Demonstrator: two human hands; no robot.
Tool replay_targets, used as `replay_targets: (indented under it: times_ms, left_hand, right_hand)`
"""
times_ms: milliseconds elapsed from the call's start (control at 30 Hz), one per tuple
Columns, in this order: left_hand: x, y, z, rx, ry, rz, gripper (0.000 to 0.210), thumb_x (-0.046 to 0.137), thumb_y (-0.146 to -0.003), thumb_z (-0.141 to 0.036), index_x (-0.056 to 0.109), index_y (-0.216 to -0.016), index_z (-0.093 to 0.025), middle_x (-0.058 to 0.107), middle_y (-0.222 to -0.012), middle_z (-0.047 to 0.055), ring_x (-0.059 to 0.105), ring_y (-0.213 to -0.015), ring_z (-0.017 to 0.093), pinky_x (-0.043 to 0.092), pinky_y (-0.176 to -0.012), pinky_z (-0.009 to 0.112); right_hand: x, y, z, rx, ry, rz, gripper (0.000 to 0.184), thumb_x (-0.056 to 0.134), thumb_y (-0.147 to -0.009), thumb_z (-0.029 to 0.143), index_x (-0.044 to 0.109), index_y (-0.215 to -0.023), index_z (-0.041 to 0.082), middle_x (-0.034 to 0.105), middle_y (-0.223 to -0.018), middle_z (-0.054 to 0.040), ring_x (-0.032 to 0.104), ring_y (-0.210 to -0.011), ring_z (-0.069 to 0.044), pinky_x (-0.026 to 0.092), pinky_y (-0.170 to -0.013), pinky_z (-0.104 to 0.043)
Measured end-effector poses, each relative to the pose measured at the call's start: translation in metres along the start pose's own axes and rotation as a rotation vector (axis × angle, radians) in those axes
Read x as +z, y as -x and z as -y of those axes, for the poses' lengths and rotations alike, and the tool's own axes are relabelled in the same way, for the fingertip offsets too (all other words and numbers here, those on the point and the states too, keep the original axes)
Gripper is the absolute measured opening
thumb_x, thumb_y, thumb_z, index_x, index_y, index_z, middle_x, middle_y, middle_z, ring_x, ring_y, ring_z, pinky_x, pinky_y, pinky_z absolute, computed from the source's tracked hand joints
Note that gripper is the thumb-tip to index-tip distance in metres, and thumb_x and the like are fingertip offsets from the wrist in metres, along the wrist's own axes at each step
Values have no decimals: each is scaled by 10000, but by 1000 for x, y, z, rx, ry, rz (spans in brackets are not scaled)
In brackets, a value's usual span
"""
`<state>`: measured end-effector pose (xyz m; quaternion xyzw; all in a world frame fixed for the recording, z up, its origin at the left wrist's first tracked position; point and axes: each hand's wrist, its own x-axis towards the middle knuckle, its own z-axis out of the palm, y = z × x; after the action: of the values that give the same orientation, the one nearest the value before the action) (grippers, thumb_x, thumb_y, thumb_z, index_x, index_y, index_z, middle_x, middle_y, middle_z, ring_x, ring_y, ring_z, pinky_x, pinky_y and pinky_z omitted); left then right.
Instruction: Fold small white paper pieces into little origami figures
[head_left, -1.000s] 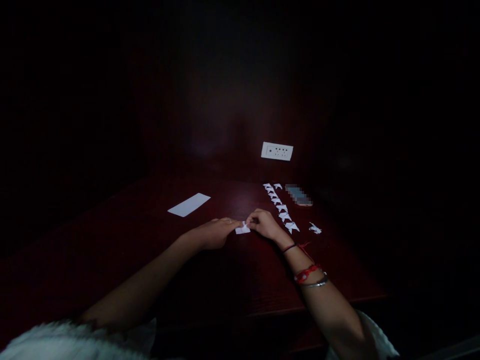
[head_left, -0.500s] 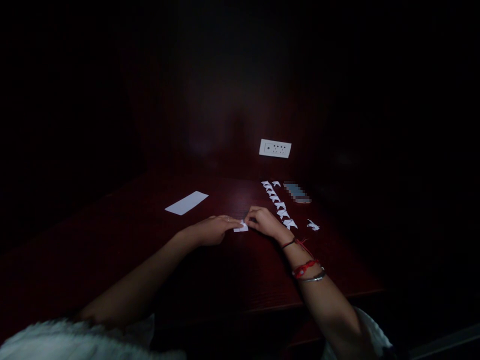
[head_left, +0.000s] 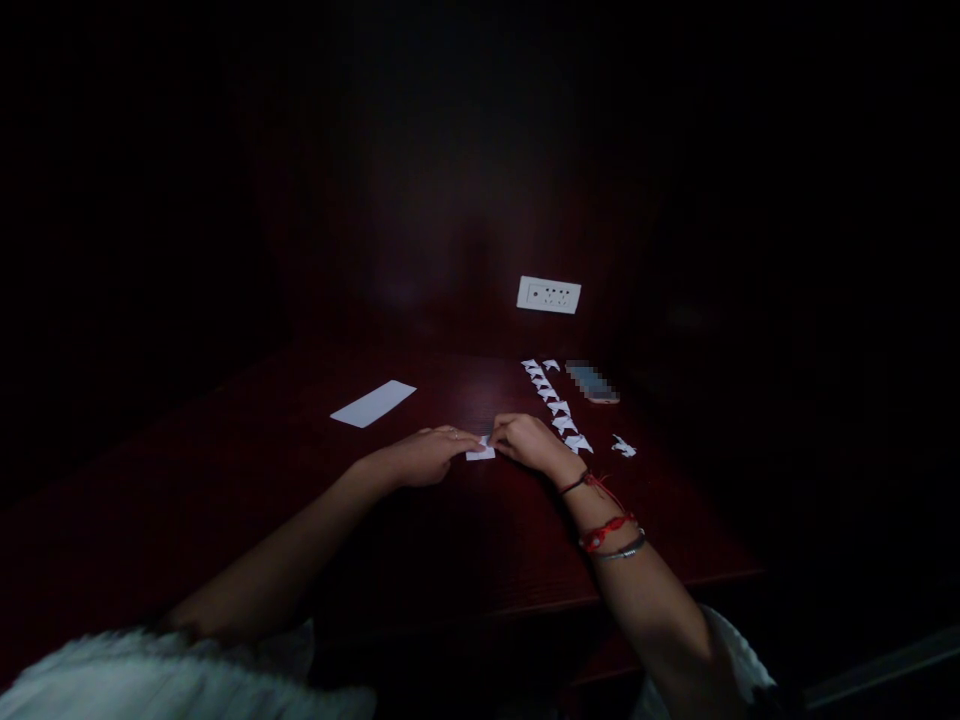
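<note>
A small folded piece of white paper [head_left: 480, 454] lies on the dark red table in front of me. My left hand [head_left: 427, 456] reaches in from the left, its fingers stretched out and the tips pressing on the paper. From the other side my right hand [head_left: 529, 440] has its fingers curled in a pinch at the paper's right edge; the fingertips partly cover that edge. Just beyond the right hand runs a row of small folded white paper pieces [head_left: 560, 408]. Left of the paper, a flat white strip of paper [head_left: 373, 404] rests on the table.
A phone [head_left: 592, 382] with a blurred-out screen lies at the back right. Nearer to me sits a crumpled white paper scrap [head_left: 623, 446]. A white wall socket [head_left: 549, 295] is behind the table [head_left: 420, 560], whose front edge is near my forearms. The surroundings are dark.
The view has shifted very slightly. Both hands stay at the folded paper, with the right fingers curled a little differently at its edge.
</note>
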<state>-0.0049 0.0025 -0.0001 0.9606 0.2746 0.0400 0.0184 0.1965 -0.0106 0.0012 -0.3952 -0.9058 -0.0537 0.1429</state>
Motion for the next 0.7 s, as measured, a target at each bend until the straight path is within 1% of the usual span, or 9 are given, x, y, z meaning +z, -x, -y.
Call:
replay_targets:
  times_ms: [167, 300, 433, 567, 700]
  left_hand:
    - [-1, 0, -3, -8, 6, -13, 594, 338, -664, -36, 278, -1191, -303, 381, -1205, -30, 365, -1052, 155, 298, -849, 294]
    - [-1, -3, -6, -28, -5, 0, 594, 330, -660, -12, 319, -1173, -311, 381, -1207, -49, 353, -1067, 150, 285, -858, 283]
    - [-1, -4, -9, -57, -9, 1, 526, 340, -696, -48, 345, -1165, -285, 395, -1200, -23, 363, -1062, 154, 289, -848, 278]
    - [-2, -4, -9, -50, -13, -13, 505, 340, -706, -55, 359, -1155, -285, 411, -1187, -21, 377, -1052, 154, 292, -843, 277]
    - [-3, -4, -10, -27, -6, -21, 520, 338, -697, -45, 357, -1155, -289, 415, -1183, -23, 386, -1045, 150, 301, -836, 271]
  right_hand:
    - [-4, -1, 2, 23, -32, 18, 168, 443, -751, 183, 610, -769, 166, 525, -770, -31, 485, -704, -88, 326, -635, -176]
    - [-5, -1, 1, 26, -61, 22, 162, 456, -735, 158, 614, -768, 170, 530, -770, -29, 491, -719, -90, 332, -642, -173]
    - [-7, 0, 0, 76, -85, 49, 166, 472, -718, 151, 625, -775, 180, 535, -768, -29, 494, -727, -95, 337, -659, -179]
    - [-7, 2, -1, 90, -98, 36, 219, 466, -717, 150, 612, -868, 211, 534, -797, -23, 492, -754, -100, 337, -684, -185]
    - [-7, 3, 1, 71, -66, 54, 293, 436, -725, 133, 575, -952, 256, 534, -818, -16, 492, -755, -101, 338, -660, -187]
